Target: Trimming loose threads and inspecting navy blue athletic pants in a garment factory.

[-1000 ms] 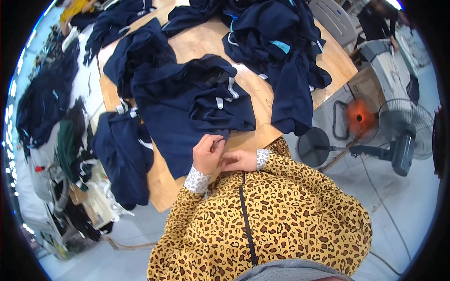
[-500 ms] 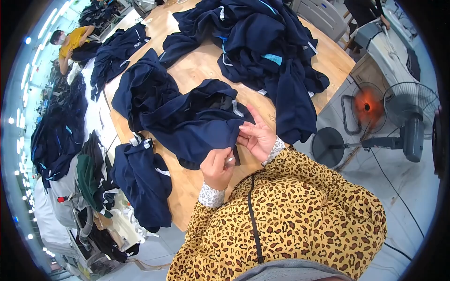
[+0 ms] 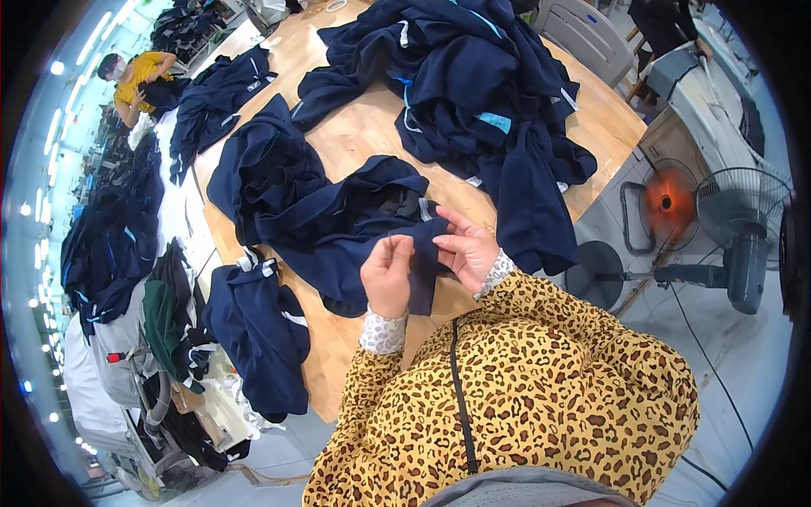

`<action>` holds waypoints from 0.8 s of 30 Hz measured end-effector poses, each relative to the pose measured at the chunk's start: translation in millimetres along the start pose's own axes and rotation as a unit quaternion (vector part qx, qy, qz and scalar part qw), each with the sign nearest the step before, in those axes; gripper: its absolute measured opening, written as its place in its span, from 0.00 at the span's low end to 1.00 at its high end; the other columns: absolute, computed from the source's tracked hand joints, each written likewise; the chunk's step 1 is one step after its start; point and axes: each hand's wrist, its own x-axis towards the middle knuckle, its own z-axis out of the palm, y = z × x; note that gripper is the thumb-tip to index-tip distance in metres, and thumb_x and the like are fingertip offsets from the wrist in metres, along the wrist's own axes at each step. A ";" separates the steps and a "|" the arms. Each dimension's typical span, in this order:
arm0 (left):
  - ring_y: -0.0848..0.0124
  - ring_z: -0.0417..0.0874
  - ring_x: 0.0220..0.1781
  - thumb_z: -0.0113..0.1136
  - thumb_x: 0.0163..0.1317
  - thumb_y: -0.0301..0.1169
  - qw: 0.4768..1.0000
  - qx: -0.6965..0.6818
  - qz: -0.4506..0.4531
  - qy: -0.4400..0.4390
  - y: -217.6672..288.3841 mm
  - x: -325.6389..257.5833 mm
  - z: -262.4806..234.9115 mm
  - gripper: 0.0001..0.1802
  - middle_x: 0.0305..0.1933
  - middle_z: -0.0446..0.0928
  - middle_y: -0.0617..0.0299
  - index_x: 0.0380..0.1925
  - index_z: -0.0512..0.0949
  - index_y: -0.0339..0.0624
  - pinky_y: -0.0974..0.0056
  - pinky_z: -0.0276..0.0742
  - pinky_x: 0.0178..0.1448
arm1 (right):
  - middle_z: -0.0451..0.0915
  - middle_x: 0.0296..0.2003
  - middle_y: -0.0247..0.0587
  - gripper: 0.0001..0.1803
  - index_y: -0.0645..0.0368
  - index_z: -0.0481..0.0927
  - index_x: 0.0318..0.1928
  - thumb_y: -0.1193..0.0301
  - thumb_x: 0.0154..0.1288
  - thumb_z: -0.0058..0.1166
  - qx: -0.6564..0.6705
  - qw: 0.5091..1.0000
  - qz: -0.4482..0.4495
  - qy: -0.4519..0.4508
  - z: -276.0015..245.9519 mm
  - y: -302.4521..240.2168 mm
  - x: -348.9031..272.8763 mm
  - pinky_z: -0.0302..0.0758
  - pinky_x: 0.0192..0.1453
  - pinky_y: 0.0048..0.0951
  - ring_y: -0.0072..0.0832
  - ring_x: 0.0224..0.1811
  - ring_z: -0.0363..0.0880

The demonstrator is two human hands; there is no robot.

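Observation:
A navy garment [image 3: 296, 215] lies crumpled across the wooden table in front of me, with a white label strip near its right end. My right hand [image 3: 470, 252] pinches the garment's right edge between thumb and fingers, its index finger stretched outward. Just left of it, my left hand [image 3: 387, 272] is closed in a pinch over the same cloth edge. Whatever sits inside the left fingers is hidden.
A large heap of navy garments [image 3: 473, 84] covers the table's far right, and a smaller navy piece [image 3: 258, 338] lies at the near left. A floor fan [image 3: 743, 245] and a glowing round heater-like fan [image 3: 667, 201] stand right. A person [image 3: 139, 84] works far left.
My left hand has risen slightly and turned over the cloth edge; a small shiny thing seen in it before is now hidden. The right hand keeps its place at the edge.

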 end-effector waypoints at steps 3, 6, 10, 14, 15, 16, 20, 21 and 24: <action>0.86 0.64 0.20 0.56 0.62 0.27 0.995 -0.070 -0.059 -0.027 -1.7 7.5 -8.7 0.06 0.24 0.74 0.69 0.32 0.77 0.36 0.80 0.58 0.23 | 0.74 0.40 0.34 0.29 0.59 0.65 0.60 0.85 0.57 0.50 0.001 1.000 -0.006 0.017 -3.3 -2.5 4.1 0.79 0.42 0.25 0.23 0.39 0.79; 0.83 0.71 0.25 0.58 0.60 0.26 0.996 0.042 0.062 -0.038 -6.9 11.4 -2.0 0.05 0.25 0.73 0.72 0.33 0.78 0.35 0.78 0.66 0.29 | 0.74 0.40 0.35 0.29 0.59 0.64 0.60 0.85 0.57 0.50 -0.013 1.000 -0.009 0.008 1.7 -3.0 4.5 0.79 0.42 0.24 0.23 0.40 0.78; 0.83 0.71 0.25 0.58 0.59 0.25 0.988 0.136 0.062 -0.036 -4.1 14.4 -2.3 0.04 0.26 0.74 0.71 0.33 0.78 0.35 0.77 0.67 0.29 | 0.74 0.41 0.34 0.28 0.60 0.63 0.60 0.85 0.58 0.50 -0.040 0.999 -0.018 0.027 5.6 -1.7 7.5 0.79 0.40 0.23 0.23 0.40 0.78; 0.84 0.63 0.16 0.55 0.63 0.30 0.989 -0.090 -0.105 -0.047 -1.9 21.0 -12.1 0.06 0.20 0.70 0.70 0.30 0.76 0.39 0.77 0.57 0.18 | 0.72 0.39 0.32 0.27 0.60 0.63 0.60 0.83 0.59 0.50 -0.044 0.997 -0.005 0.065 11.6 -3.0 10.6 0.78 0.41 0.23 0.22 0.38 0.78; 0.84 0.63 0.16 0.55 0.63 0.30 0.989 -0.090 -0.106 -0.045 -1.3 21.5 -13.2 0.06 0.20 0.70 0.70 0.30 0.76 0.39 0.77 0.57 0.18 | 0.72 0.39 0.32 0.27 0.60 0.63 0.60 0.83 0.59 0.50 -0.045 0.997 -0.003 0.064 12.3 -3.6 12.5 0.78 0.41 0.23 0.22 0.38 0.78; 0.84 0.63 0.16 0.55 0.63 0.29 0.986 -0.113 -0.116 -0.037 -0.8 22.0 -14.3 0.06 0.21 0.70 0.70 0.30 0.76 0.39 0.78 0.57 0.18 | 0.72 0.38 0.32 0.27 0.60 0.63 0.60 0.83 0.59 0.50 -0.035 0.997 0.005 0.071 12.6 -4.7 14.4 0.77 0.41 0.25 0.22 0.38 0.77; 0.85 0.63 0.18 0.58 0.61 0.28 0.992 -0.084 -0.094 -0.026 -5.6 19.2 -23.9 0.04 0.24 0.71 0.70 0.33 0.76 0.38 0.78 0.57 0.20 | 0.70 0.40 0.36 0.32 0.63 0.57 0.63 0.83 0.58 0.51 -0.024 0.996 0.018 0.081 15.6 -2.9 21.1 0.77 0.44 0.29 0.25 0.39 0.77; 0.86 0.63 0.20 0.59 0.59 0.26 0.995 -0.055 -0.076 -0.026 -6.7 18.3 -25.6 0.05 0.26 0.71 0.70 0.35 0.76 0.37 0.79 0.58 0.21 | 0.69 0.43 0.39 0.35 0.65 0.52 0.65 0.84 0.58 0.50 -0.023 0.996 0.022 0.077 16.2 -1.7 23.5 0.78 0.44 0.29 0.27 0.41 0.77; 0.87 0.63 0.23 0.63 0.55 0.23 0.994 0.078 0.076 -0.033 -7.9 19.1 -19.5 0.14 0.31 0.71 0.71 0.41 0.75 0.36 0.81 0.58 0.25 | 0.69 0.48 0.47 0.39 0.67 0.45 0.67 0.84 0.58 0.48 -0.006 0.998 0.023 0.062 20.4 -0.1 29.1 0.78 0.46 0.32 0.31 0.43 0.77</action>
